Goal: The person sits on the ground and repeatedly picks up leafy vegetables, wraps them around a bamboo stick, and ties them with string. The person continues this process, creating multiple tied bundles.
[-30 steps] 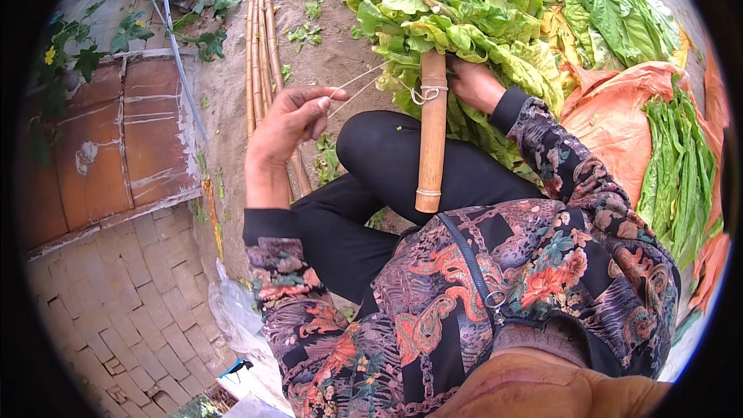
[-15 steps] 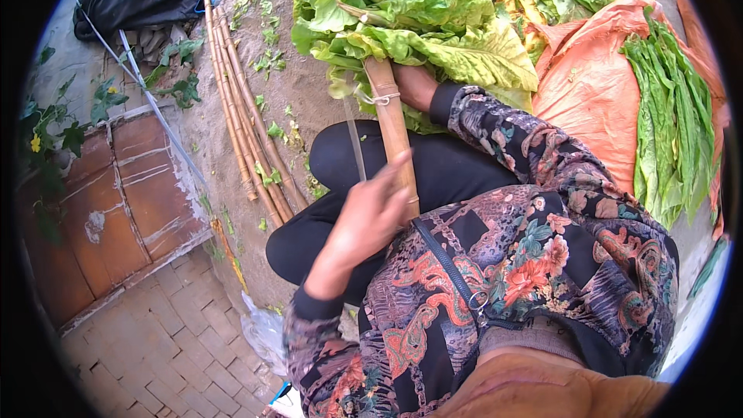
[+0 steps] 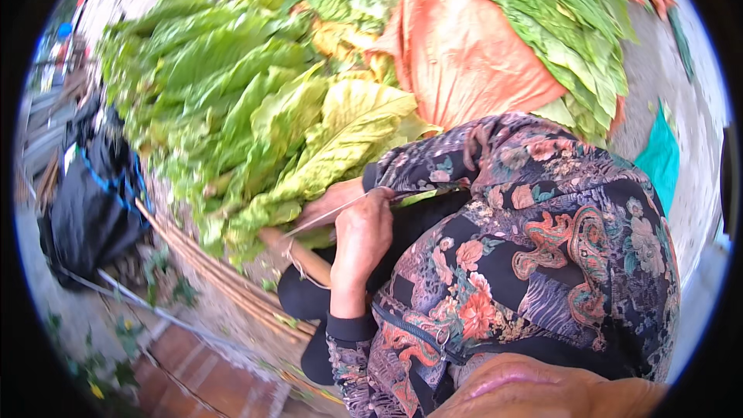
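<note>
Taut pale cord (image 3: 326, 217) clenched in left hand (image 3: 364, 234) beside round bamboo pole (image 3: 309, 265), right hand (image 3: 323, 201) unclear in grip, crinkled leaves (image 3: 224, 97) beyond pole, sandy ground (image 3: 261, 269) alongside

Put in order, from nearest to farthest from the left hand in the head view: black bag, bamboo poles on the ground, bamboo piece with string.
1. Bamboo piece, just left of the left hand
2. Bamboo poles, on the ground, lower left
3. Black bag, far left

Left hand (image 3: 362, 234) moved from pole's (image 3: 311, 265) lower end up by right cuff (image 3: 371, 177), string (image 3: 329, 214) pulled taut rightward; view swung, leaf pile (image 3: 224, 85) now upper left, teal cloth (image 3: 660, 161) in sight
</note>
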`<state>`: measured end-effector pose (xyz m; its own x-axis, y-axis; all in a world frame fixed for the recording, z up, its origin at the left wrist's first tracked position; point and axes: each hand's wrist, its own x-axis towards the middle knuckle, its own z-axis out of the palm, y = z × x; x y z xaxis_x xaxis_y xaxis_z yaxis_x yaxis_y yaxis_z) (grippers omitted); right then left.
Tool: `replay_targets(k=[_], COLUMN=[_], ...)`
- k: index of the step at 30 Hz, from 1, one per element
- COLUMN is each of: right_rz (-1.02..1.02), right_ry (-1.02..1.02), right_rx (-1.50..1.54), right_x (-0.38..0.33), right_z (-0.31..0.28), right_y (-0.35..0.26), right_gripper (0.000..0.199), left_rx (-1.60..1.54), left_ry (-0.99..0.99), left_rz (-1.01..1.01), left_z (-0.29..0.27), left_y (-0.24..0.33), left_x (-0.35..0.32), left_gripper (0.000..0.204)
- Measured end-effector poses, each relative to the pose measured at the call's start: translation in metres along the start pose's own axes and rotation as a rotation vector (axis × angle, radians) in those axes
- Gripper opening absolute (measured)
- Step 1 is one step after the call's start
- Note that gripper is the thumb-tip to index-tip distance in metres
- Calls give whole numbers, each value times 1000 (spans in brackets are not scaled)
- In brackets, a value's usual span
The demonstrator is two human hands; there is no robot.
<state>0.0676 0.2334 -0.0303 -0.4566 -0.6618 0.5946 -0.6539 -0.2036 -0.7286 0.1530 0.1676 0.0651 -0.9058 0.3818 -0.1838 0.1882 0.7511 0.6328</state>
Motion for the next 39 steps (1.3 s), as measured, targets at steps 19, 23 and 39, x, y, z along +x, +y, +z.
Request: replay_targets(k=[19, 23, 39], right_rz=[1991, 2077, 1262], right_ry=[65, 136, -116], right_rx=[-1417, -1210, -1424], right_x=[-370, -393, -337], right_z=[-362, -378, -238], right_y=[6, 38, -2], right_gripper=[116, 102, 12], left_rx=[-56, -84, -212], left_ry=[-61, 14, 63], left_rz=[-303, -285, -317], left_z=[1, 4, 1], left_y=[-65, -80, -107], left_x=[6, 12, 5], left_gripper=[19, 19, 21])
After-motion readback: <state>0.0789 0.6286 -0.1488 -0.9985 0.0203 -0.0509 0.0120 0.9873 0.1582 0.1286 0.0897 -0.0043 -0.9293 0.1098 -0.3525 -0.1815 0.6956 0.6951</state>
